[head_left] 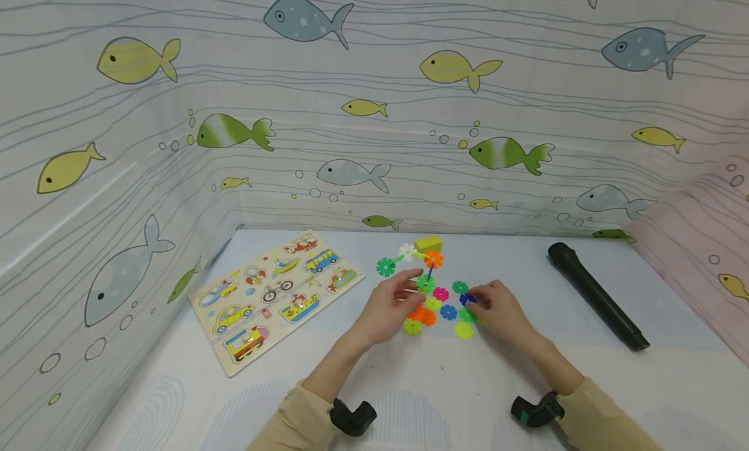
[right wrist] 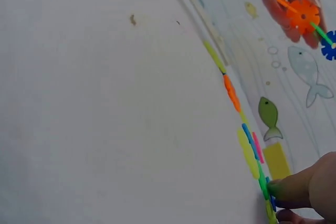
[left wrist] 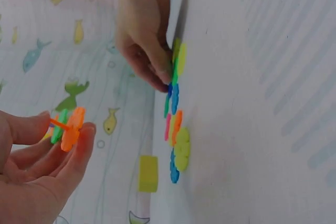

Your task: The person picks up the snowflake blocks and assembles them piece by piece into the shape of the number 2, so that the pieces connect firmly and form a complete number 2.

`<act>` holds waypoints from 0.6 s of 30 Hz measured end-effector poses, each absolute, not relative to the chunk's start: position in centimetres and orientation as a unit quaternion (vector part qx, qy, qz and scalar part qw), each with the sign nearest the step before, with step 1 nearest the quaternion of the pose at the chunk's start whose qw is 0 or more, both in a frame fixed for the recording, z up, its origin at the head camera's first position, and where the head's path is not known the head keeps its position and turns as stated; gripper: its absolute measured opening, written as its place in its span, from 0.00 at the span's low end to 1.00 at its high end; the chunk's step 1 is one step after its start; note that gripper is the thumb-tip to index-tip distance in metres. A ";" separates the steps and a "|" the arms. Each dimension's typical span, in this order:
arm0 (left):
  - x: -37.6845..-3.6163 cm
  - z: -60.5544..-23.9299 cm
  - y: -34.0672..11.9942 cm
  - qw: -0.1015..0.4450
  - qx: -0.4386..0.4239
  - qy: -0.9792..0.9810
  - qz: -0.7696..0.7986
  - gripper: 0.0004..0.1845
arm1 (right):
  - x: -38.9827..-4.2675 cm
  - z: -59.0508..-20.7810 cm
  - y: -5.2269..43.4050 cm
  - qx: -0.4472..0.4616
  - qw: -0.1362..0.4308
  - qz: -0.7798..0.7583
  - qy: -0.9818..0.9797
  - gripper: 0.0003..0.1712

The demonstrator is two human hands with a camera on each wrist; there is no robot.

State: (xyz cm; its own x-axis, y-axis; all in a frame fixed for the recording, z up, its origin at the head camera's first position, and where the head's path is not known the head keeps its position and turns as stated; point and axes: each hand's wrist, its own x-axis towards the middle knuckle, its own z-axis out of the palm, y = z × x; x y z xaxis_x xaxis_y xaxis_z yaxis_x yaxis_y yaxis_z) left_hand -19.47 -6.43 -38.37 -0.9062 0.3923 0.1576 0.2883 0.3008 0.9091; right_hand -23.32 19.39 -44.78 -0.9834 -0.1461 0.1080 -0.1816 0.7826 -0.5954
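My left hand [head_left: 383,308] is raised and pinches a joined string of plastic snowflake discs. In the head view the string includes a white disc [head_left: 407,252], a green disc [head_left: 385,267] and an orange disc [head_left: 433,259]. The left wrist view has another orange disc [left wrist: 72,129] of it beside the fingertips. My right hand [head_left: 500,311] is low at the tabletop, thumb and fingers pinching a dark blue disc [head_left: 466,299] at the edge of the loose ones. Close by lie a pink disc [head_left: 441,294], a lighter blue disc [head_left: 448,312] and a yellow-green disc [head_left: 464,330].
A wooden vehicle puzzle board [head_left: 275,301] lies to the left. Behind the discs sits a yellow block [head_left: 429,244]. On the right is a long black microphone-shaped object [head_left: 597,296]. A fish-print curtain [head_left: 328,197] rises at the table's back edge.
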 end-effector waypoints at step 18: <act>-19.4 -38.6 -6.3 0.056 0.198 0.817 0.538 0.22 | -23.1 -44.6 19.2 0.093 0.037 0.338 -0.936 0.16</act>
